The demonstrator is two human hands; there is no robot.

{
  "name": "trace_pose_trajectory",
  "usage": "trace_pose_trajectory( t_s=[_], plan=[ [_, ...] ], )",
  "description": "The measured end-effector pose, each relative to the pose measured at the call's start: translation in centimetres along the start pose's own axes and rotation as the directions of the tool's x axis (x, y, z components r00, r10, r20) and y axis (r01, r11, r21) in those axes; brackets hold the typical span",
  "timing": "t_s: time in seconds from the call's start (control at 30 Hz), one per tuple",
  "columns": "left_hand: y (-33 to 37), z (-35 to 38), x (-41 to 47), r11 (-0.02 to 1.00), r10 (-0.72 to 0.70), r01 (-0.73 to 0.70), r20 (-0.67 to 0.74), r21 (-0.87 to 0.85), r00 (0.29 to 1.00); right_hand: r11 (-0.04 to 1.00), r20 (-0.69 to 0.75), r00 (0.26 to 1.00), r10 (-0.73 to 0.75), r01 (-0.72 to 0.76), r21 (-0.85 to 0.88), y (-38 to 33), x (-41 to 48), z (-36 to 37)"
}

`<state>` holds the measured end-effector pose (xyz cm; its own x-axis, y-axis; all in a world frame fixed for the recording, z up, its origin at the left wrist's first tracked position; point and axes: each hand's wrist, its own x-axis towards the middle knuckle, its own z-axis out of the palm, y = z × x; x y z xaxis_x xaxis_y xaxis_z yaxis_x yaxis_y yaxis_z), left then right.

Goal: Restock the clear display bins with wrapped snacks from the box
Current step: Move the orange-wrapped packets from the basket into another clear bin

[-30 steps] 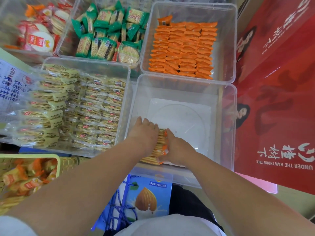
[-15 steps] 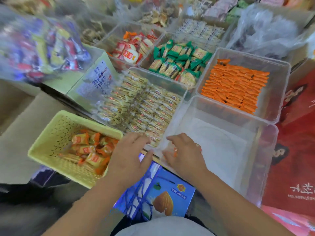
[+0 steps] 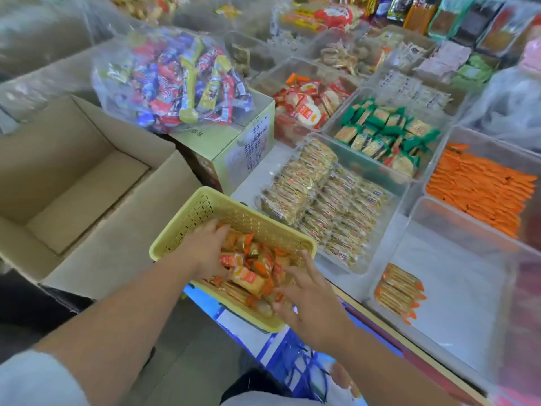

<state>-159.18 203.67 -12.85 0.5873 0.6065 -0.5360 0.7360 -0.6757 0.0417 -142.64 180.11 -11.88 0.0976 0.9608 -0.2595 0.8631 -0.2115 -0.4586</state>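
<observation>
Orange-wrapped snacks (image 3: 248, 268) heaped in yellow basket (image 3: 234, 212). Left hand (image 3: 205, 253) dug in at basket's far-left side, fingers curled among packs; actual grip unclear. Right hand (image 3: 310, 300) at near-right rim, fingers spread. Small stack (image 3: 398, 291) sits in near-left corner of clear bin (image 3: 456, 218). Cardboard box (image 3: 87, 183) to basket's left.

text: none legible | green carton (image 3: 234, 148): print blurred | snack wrappers (image 3: 246, 268): logos unreadable
</observation>
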Motion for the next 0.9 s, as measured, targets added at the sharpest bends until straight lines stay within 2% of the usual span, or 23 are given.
trace_pose_trajectory(
  t_s=[0.1, 0.33, 0.43, 0.53, 0.67, 0.73, 0.77, 0.8, 0.83, 0.87, 0.9],
  plan=[
    [-1.0, 0.2, 2.2, 0.999, 0.02, -0.022, 0.071, 0.028, 0.997, 0.999, -0.036, 0.999, 0.036, -0.037, -0.022, -0.4, 0.0, 0.7],
    [-1.4, 1.1, 4.7, 0.993, 0.077, -0.091, 0.168, 0.081, 0.983, 0.99, 0.03, 0.996, 0.079, -0.074, -0.123, -0.7, 0.1, 1.1],
    [-1.1, 1.6, 4.9, 0.996, 0.081, -0.084, 0.181, 0.01, 0.98, 0.988, 0.034, 0.996, 0.084, -0.079, -0.131, -0.7, 0.2, 1.1],
    [-0.6, 1.3, 4.5, 0.993, 0.101, -0.093, 0.142, -0.067, 0.985, 0.986, 0.053, 0.992, 0.11, -0.103, -0.13, -1.1, 0.2, 0.9],
    [-0.6, -0.7, 2.5, 0.991, 0.079, -0.078, 0.011, -0.11, 0.997, 0.979, 0.053, 0.985, 0.164, -0.156, -0.13, -1.6, 0.4, 0.2],
    [-1.4, -1.6, 0.6, 0.968, 0.037, -0.061, -0.101, -0.243, 0.994, 0.959, -0.031, 0.984, 0.173, -0.176, -0.223, -2.4, 1.0, -0.5],
    [-1.9, -1.8, -0.5, 0.92, -0.006, -0.056, -0.156, -0.388, 0.988, 0.948, -0.106, 0.984, 0.146, -0.17, -0.27, -2.9, 1.5, -0.9],
    [-2.5, -2.0, -1.8, 0.817, -0.073, -0.051, -0.19, -0.575, 0.979, 0.945, -0.169, 0.98, 0.105, -0.152, -0.29, -3.5, 2.2, -1.2],
    [-2.8, -2.2, -3.2, 0.639, -0.158, -0.052, -0.197, -0.767, 0.967, 0.95, -0.204, 0.977, 0.057, -0.116, -0.29, -4.1, 3.2, -1.3],
    [-3.0, -2.2, -4.5, 0.411, -0.239, -0.061, -0.172, -0.91, 0.956, 0.963, -0.172, 0.985, 0.025, -0.07, -0.259, -4.6, 4.3, -1.4],
    [-3.2, -2.1, -5.6, 0.173, -0.286, -0.08, -0.128, -0.982, 0.95, 0.978, -0.106, 0.994, 0.012, -0.034, -0.205, -5.0, 5.5, -1.3]
  ],
)
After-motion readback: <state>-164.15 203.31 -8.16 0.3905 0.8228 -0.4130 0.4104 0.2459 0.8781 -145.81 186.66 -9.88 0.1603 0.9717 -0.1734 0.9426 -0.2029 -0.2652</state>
